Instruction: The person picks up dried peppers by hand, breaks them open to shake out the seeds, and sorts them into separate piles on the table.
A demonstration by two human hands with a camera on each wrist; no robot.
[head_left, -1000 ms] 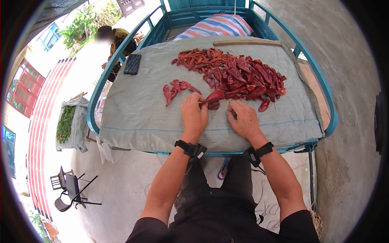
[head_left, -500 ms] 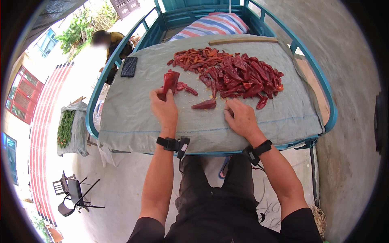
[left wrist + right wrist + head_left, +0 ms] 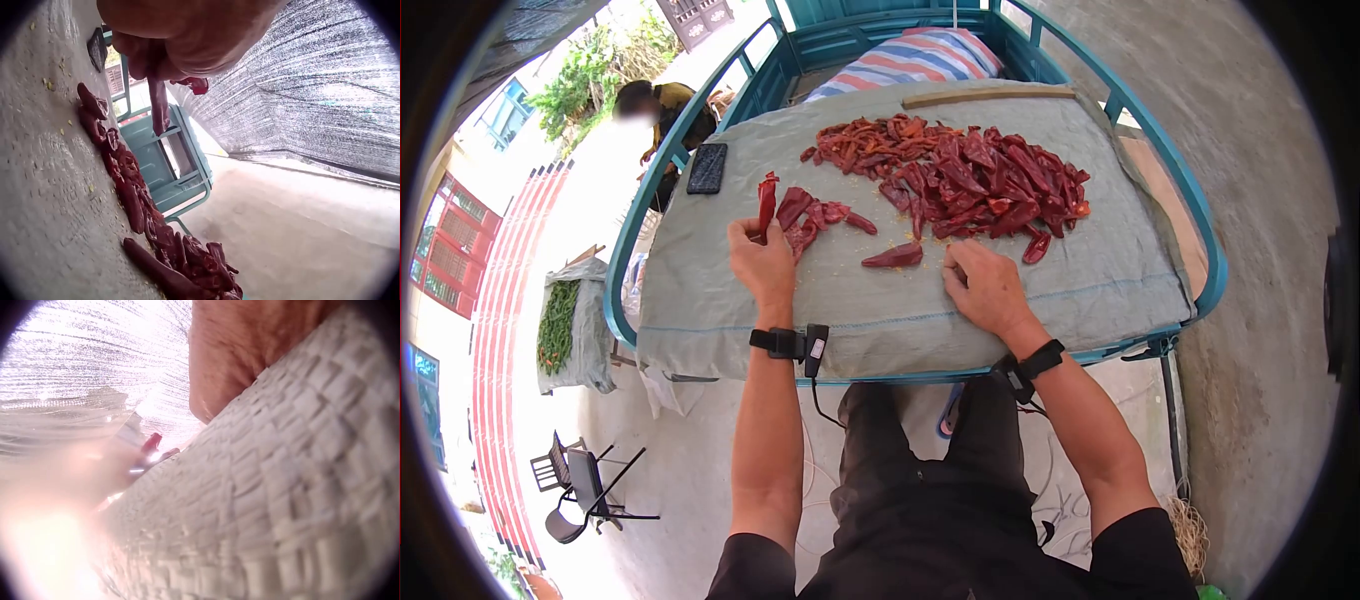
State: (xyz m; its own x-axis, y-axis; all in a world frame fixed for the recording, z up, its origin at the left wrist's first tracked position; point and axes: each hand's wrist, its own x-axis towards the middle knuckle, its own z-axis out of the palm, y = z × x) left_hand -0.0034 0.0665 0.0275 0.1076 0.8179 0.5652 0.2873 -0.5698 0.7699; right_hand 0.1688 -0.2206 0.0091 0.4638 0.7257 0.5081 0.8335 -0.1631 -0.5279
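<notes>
In the head view my left hand (image 3: 763,268) is raised at the left of the grey woven sheet (image 3: 700,290). It grips a dried red chili pepper (image 3: 767,198) upright between thumb and fingers; the left wrist view shows the pepper (image 3: 159,106) poking out below the hand. Just right of that hand lies a small group of red peppers (image 3: 830,213). My right hand (image 3: 988,288) rests on the sheet with curled fingers, its fingertips hidden, so I cannot tell whether it holds anything. A single pepper (image 3: 893,256) lies left of it.
A large heap of red peppers (image 3: 1010,180) adjoins smaller orange-red pieces (image 3: 875,143) at the back. A black phone (image 3: 707,168) lies far left, a wooden strip (image 3: 990,96) along the back. Teal cart rails (image 3: 1145,130) flank the sheet. Another person (image 3: 670,120) is beyond the left rail.
My left hand lifted peppers from the middle and carried them left. One pepper now lies on the small group, while the hand holds another further left. The right hand has barely moved.
</notes>
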